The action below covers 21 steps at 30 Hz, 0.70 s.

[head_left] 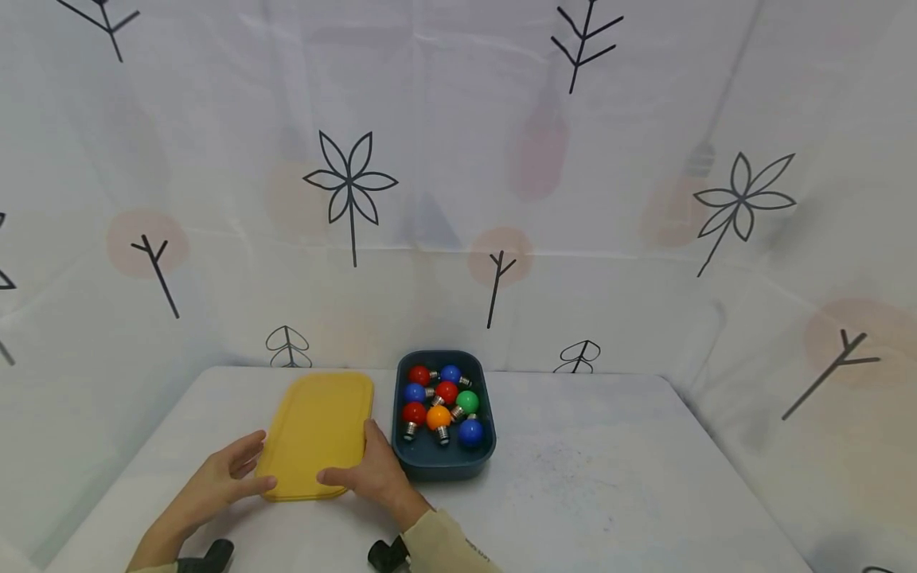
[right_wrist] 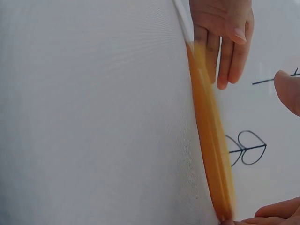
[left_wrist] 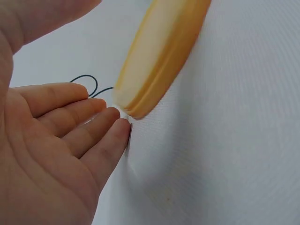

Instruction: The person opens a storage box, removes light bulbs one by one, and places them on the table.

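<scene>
A flat yellow lid-like piece [head_left: 315, 430] with rounded corners lies on the left part of the table. By its near left corner is my left hand [head_left: 218, 477], palm towards it and fingers extended. In the left wrist view a gap shows between the thumb and the piece; fingertip contact is hard to tell. My right hand [head_left: 376, 473] is at the opposite side, its fingertips touching the right edge. Its thumb [right_wrist: 287, 91] stands apart from the piece in the right wrist view.
Right of the yellow piece stands a dark blue rectangular tub [head_left: 444, 469] holding several coloured toy light bulbs [head_left: 438, 417] with metal screw bases. The white table [head_left: 587, 461] meets a patterned cloth backdrop [head_left: 444, 199] behind and at both sides.
</scene>
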{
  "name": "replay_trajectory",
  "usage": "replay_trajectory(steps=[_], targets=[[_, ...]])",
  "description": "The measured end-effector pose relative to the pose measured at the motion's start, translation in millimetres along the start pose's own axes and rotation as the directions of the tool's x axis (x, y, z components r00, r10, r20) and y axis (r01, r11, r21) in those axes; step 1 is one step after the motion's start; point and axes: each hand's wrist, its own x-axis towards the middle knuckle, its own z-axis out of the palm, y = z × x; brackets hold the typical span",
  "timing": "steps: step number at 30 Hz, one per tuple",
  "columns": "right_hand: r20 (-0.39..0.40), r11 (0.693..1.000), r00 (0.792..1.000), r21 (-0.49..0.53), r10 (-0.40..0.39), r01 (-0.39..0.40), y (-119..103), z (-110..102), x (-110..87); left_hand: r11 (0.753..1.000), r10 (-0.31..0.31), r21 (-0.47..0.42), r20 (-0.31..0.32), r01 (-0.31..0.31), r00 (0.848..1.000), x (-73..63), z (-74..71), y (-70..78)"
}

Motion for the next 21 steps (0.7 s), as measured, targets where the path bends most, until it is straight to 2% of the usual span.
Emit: replay_trajectory(steps=[15, 18, 21], targets=[[0.000, 0.998, 1.000, -0.056, 0.017, -0.017, -10, -4, -8.1, 1.000, -0.022, 0.022, -0.012, 0.022, 1.000, 0.3, 1.6, 7.8], [0.007, 0.999, 1.000, -0.050, 0.001, -0.001, -16, -8, -11.7, 0.999, -0.027, 0.029, -0.023, 0.028, 0.999, 0.6, 2.6, 11.7], [0.009, 0.999, 1.000, -0.035, -0.023, 0.023, -21, -13, -15.7, 0.999, -0.005, 0.034, -0.041, 0.006, 0.999, 0.4, 4.4, 15.8]])
